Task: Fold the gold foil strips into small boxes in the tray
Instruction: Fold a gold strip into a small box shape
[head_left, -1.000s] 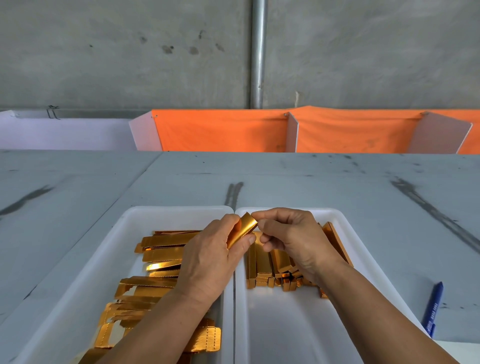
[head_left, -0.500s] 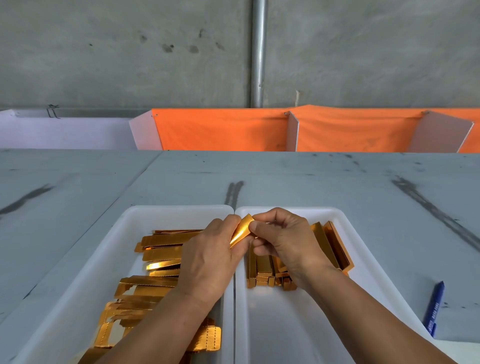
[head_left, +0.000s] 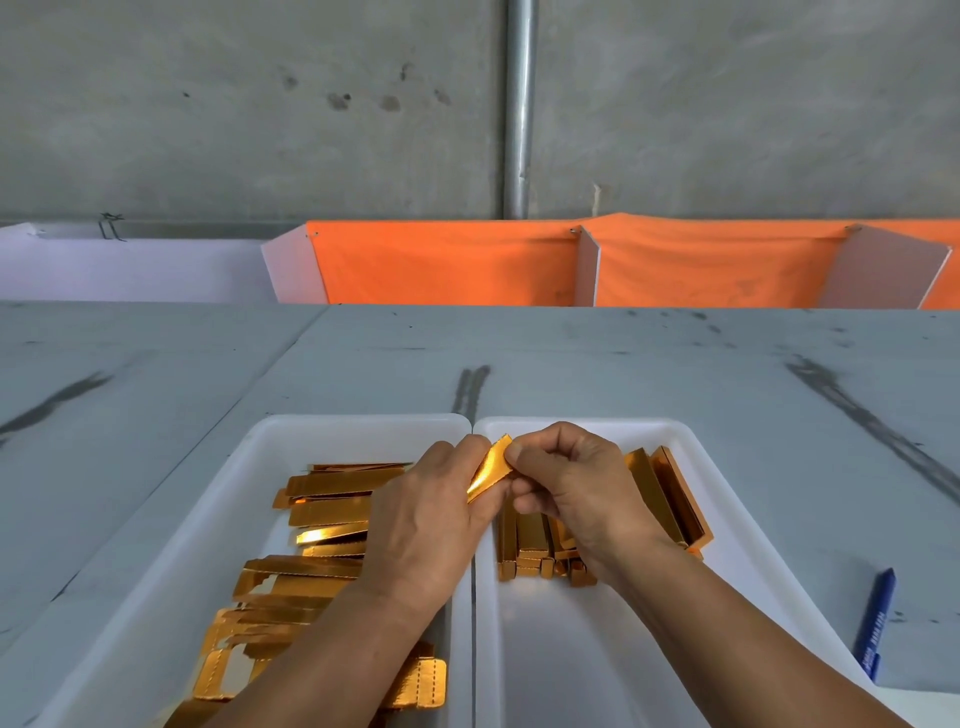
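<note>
Between my two hands is one gold foil strip (head_left: 490, 466), partly folded and held over the join of two white trays. My left hand (head_left: 431, 519) grips its lower part; my right hand (head_left: 571, 488) pinches its upper end with curled fingers. The left tray (head_left: 244, 467) holds several flat gold strips (head_left: 322, 509). In the right tray (head_left: 727, 493) lie several folded gold boxes (head_left: 670, 493), partly hidden behind my right hand and wrist.
The trays sit side by side on a grey table (head_left: 623, 374). A blue pen (head_left: 877, 623) lies on the table right of the right tray. Orange cloth panels (head_left: 447, 265) and a concrete wall with a metal pipe (head_left: 519, 104) stand behind.
The strip has turned more upright between my hands, and my right fingers have closed further over its upper end. Both hands stay over the tray join.
</note>
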